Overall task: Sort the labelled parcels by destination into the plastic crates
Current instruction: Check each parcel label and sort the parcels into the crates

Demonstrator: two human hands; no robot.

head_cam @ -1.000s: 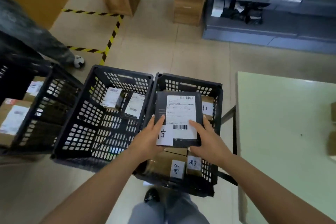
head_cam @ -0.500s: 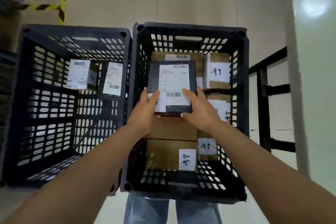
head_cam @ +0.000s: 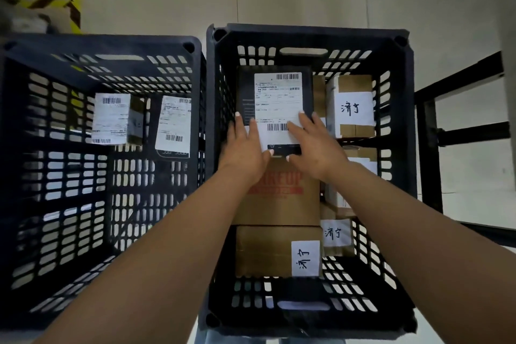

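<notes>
Reaching down into the right-hand crate (head_cam: 402, 148), both arms stretch out over its near rim. The left hand (head_cam: 245, 145) and the right hand (head_cam: 315, 145) clasp a flat black parcel (head_cam: 275, 109) between them, fingers spread flat over the lower part of its white shipping label and thumbs meeting at its near edge. The parcel sits in the crate's far left corner, close against the far wall, lying over the far end of a brown box with red lettering (head_cam: 279, 195). Nearer the front wall lies another brown box (head_cam: 262, 251) with a handwritten white slip. Along the right wall stands a taped box (head_cam: 350, 106) with the same handwritten characters, and a smaller one (head_cam: 336, 234) sits further forward. The left-hand crate (head_cam: 55, 45) stands just beside, touching or nearly so, holding two labelled parcels (head_cam: 117, 119) toward its far end.
</notes>
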